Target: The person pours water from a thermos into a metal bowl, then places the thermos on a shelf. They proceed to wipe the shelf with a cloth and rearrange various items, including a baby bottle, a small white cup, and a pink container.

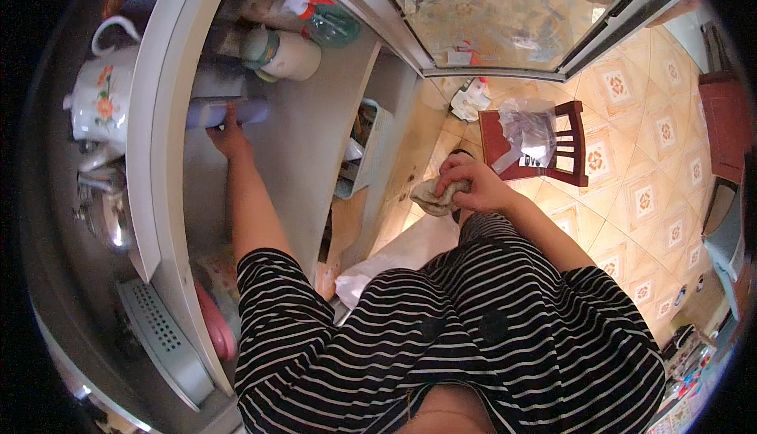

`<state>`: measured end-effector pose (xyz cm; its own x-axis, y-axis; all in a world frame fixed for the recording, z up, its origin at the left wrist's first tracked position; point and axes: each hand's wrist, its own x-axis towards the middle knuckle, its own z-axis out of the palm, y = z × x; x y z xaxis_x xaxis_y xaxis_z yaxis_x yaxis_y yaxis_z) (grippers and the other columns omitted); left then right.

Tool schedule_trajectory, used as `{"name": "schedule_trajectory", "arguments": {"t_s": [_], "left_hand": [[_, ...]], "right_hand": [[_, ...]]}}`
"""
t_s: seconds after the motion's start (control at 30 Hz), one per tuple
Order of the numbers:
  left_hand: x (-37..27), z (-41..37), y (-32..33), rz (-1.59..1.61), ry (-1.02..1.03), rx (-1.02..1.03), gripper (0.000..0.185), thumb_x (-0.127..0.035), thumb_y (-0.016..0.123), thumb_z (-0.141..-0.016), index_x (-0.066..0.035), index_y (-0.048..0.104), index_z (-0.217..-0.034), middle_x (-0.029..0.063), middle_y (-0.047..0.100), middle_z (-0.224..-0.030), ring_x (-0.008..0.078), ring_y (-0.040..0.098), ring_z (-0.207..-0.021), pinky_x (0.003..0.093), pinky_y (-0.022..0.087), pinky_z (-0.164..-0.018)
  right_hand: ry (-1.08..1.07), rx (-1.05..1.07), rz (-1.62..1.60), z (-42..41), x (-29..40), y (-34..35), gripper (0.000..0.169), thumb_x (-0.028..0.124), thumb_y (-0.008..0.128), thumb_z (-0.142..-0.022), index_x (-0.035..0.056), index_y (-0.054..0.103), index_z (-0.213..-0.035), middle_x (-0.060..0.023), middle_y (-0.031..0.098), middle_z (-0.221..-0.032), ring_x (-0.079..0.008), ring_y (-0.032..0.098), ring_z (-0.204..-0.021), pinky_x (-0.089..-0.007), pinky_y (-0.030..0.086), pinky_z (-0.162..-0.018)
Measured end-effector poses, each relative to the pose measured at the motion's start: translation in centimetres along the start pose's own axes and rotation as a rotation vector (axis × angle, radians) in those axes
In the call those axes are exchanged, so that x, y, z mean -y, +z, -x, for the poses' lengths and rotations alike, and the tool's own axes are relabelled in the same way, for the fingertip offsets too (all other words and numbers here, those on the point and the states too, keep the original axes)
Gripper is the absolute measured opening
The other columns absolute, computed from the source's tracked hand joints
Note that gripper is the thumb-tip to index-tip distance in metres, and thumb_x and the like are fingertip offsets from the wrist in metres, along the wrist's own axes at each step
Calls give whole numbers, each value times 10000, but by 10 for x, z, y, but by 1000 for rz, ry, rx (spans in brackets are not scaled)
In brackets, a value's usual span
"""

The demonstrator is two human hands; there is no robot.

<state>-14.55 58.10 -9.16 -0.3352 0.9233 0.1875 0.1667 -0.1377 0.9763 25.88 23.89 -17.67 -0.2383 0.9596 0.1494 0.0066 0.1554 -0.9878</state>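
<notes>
My left hand (pixel 230 137) reaches into a cabinet shelf (pixel 284 168) and touches a bluish, roughly cylindrical item (pixel 248 111), blurred; whether the fingers close around it is hard to tell. Deeper on that shelf lie a pale jar with a green lid (pixel 291 54) and a green spray bottle with a red and white head (pixel 331 21). In front of my body, my right hand (pixel 473 183) is closed on a crumpled beige cloth (pixel 434 196).
A floral white teapot (pixel 103 100), a metal kettle (pixel 109 212) and a perforated grey tray (pixel 162 330) occupy the upper shelf. A glazed door (pixel 491 73) stands swung out. A wooden chair (pixel 571 144) holds plastic bags. Below is a white basket (pixel 374 147).
</notes>
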Motion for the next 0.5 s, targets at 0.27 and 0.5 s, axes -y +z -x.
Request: {"name": "schedule_trajectory", "arguments": {"t_s": [0.27, 0.5], "left_hand": [[14, -77, 33, 229, -31, 1, 702, -195, 847, -789, -75, 431, -1341, 126, 575, -1287, 259, 587, -1107, 471, 515, -889], [42, -115, 46, -47, -53, -30, 719, -146, 819, -790, 37, 433, -1368, 158, 576, -1296, 298, 567, -1166, 423, 478, -992]], "right_hand": [[-54, 35, -40, -20, -14, 7, 268, 80, 672, -658, 117, 742, -914, -110, 624, -955, -301, 580, -973, -387, 460, -898], [-23, 102, -47, -36, -15, 10, 314, 47, 651, -641, 120, 743, -932, -114, 628, -986, -302, 583, -994, -384, 463, -907]]}}
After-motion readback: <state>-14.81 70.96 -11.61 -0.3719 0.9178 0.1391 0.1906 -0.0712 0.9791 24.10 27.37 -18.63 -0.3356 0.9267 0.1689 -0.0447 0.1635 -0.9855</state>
